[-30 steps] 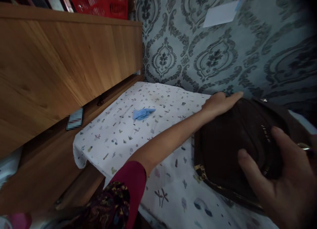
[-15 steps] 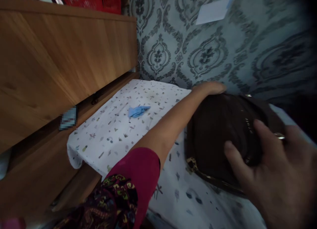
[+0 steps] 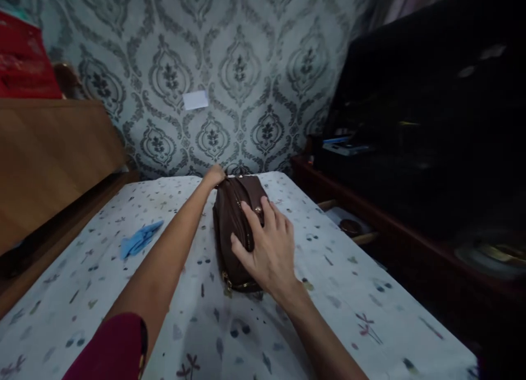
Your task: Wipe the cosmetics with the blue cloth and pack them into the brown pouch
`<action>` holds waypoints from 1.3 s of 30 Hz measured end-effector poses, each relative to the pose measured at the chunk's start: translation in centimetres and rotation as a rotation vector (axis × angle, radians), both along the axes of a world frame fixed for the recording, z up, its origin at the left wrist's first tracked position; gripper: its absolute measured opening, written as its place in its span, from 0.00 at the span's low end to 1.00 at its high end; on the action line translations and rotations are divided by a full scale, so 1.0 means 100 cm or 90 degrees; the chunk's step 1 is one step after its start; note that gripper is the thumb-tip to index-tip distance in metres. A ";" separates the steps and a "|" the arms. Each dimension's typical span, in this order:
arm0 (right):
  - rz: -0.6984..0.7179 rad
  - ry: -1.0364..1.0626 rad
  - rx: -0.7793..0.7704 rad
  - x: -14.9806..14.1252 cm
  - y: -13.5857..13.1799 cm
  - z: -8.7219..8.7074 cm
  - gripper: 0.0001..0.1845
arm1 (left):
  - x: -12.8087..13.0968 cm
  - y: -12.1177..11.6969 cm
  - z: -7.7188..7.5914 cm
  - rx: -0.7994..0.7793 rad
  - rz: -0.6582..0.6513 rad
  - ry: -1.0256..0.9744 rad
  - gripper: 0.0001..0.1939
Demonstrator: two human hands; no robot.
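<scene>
A dark brown handbag [image 3: 233, 215] with gold fittings lies lengthwise on a white patterned tablecloth [image 3: 353, 281]. My left hand [image 3: 215, 176] reaches across to the bag's far end and curls against it near the wall. My right hand [image 3: 267, 247] rests flat on the bag's near right side, fingers spread over the top beside a gold clasp. A ring shows on one finger. A small crumpled blue cloth [image 3: 139, 239] lies on the tablecloth to the left of my left forearm.
Wooden furniture [image 3: 49, 155] flanks the table on the left, with a red crate [image 3: 22, 62] on top. Patterned wallpaper with a white paper note [image 3: 195, 100] stands behind. Dark furniture [image 3: 419, 149] fills the right, with a low shelf holding small items.
The view has swung right and pulled back, so the bag now sits centred and farther off. Both hands stay on the bag, the left at its far end, the right on top.
</scene>
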State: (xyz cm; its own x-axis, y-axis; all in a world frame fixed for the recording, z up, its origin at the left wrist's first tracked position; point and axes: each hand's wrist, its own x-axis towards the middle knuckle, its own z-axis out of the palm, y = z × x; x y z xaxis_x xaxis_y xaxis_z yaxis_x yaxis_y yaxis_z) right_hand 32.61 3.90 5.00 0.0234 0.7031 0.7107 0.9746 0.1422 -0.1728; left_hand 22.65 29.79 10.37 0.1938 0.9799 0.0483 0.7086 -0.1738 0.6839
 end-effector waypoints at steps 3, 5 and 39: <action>0.015 0.022 -0.014 0.001 -0.002 0.001 0.32 | -0.004 0.001 -0.002 0.039 0.028 0.070 0.20; 0.019 0.026 -0.013 0.001 -0.002 0.002 0.32 | -0.006 -0.001 -0.004 0.065 0.039 0.102 0.20; 0.081 0.095 -0.045 0.005 -0.010 0.008 0.38 | 0.046 0.015 0.012 -0.080 -0.107 0.027 0.20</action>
